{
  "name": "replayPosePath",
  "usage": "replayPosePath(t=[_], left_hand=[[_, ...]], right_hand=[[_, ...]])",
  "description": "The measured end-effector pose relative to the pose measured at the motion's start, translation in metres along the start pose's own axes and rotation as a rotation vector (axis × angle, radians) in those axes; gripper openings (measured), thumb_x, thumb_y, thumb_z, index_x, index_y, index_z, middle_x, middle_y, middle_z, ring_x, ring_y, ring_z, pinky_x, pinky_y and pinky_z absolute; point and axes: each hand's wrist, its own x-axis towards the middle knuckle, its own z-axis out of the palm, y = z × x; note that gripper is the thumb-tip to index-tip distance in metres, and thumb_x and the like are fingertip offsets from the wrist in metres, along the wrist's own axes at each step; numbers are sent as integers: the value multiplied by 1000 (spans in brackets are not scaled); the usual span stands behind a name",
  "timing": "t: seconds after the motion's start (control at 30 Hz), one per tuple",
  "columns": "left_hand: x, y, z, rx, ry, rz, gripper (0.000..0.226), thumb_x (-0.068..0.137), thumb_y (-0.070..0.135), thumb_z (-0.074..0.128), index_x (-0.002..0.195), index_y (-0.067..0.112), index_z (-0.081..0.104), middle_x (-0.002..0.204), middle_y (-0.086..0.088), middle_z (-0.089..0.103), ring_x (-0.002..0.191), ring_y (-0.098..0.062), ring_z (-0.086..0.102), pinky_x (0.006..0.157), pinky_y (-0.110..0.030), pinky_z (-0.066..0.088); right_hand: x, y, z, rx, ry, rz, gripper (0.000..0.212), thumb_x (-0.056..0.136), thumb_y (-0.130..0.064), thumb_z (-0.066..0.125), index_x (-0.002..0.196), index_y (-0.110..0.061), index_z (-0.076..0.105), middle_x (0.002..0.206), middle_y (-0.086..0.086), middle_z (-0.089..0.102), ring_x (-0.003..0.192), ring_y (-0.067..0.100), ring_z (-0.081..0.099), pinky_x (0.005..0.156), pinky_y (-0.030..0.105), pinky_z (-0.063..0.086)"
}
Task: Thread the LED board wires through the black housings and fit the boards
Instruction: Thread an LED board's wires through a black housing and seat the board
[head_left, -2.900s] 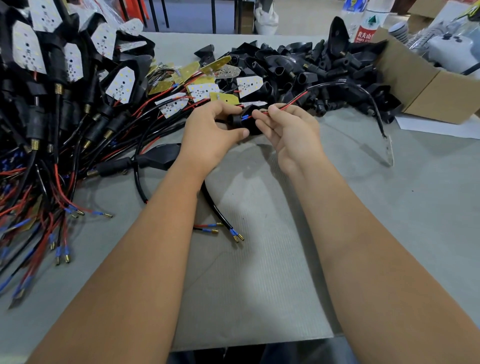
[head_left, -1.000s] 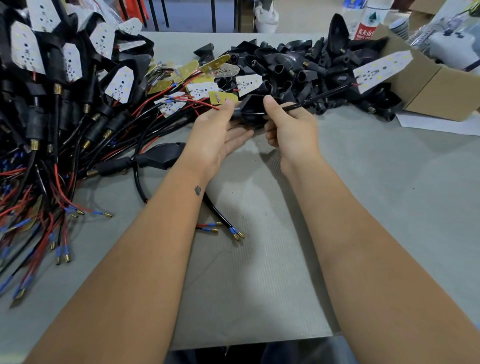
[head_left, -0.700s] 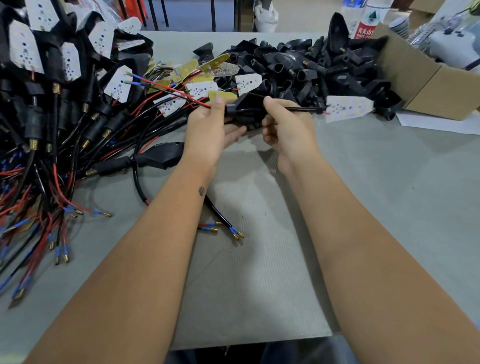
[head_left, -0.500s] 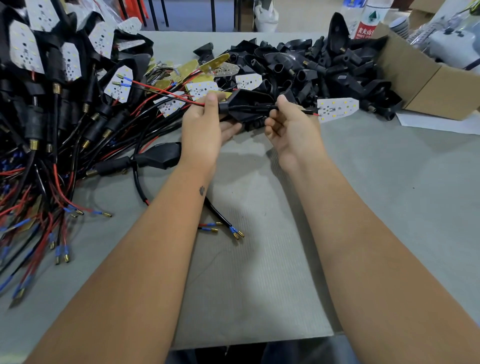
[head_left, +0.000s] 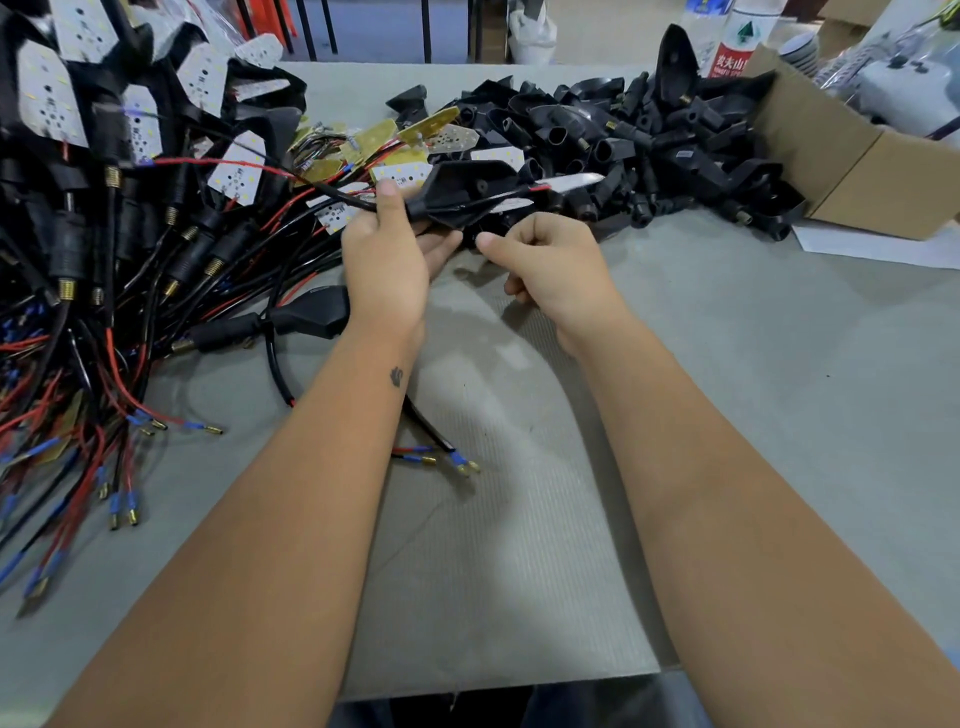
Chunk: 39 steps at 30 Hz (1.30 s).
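Now the left hand (head_left: 387, 260) is gripping the black housing (head_left: 462, 200) above the worktop (head_left: 727, 415), the right hand (head_left: 553, 265) is curling loosely, holding nothing I can see, and the LED board (head_left: 569, 181) is trailing at the housing's mouth, so drawing the wires (head_left: 332, 192) gently leftward is probably seating it best.

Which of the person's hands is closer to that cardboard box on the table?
The right hand. It sits at the table's middle, short of the cardboard box at the far right; the left hand, gripping a black housing, lies farther away.
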Motion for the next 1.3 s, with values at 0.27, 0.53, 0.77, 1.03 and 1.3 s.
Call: replayPosePath(t=[0.27,0.53,0.77,1.03,1.3], left_hand=[[3,0,-2,62,35,37,38,107,29,34,90,13,64,82,-4,72,79,-21,71,65,-23,55],[2,-2,-2,159,-11,-5,36,106,31,37,93,8,61,89,-10,70,85,-25,72,66,-26,57],[-5,-6,7,323,-154,-52,30,106,27,38,84,16,56,88,-6,67,78,-21,68,67,-27,59],[-6,-4,2,248,-107,-72,29,105,27,43,83,19,60,91,-3,64,79,-20,68,68,-27,60],[-8,-3,4,144,-137,-117,25,104,29,43,91,14,58,105,-14,64,95,-31,69,67,-27,59]], right_hand=[[7,-5,-12,621,200,234,13,92,-23,63,93,-11,59,79,5,59,52,12,52,49,24,43],[7,-5,-18,674,288,256,14,85,5,48,76,-5,49,59,7,56,46,13,48,45,20,41],[0,-5,-2,187,104,102,19,80,6,55,76,-13,55,69,8,62,45,11,49,43,18,40],[3,-2,1,59,115,39,30,95,-25,57,69,-11,54,69,11,54,51,17,48,51,27,38],[2,0,-2,-90,258,-22,31,93,-31,61,67,-16,53,62,-5,52,63,19,53,68,41,51]])
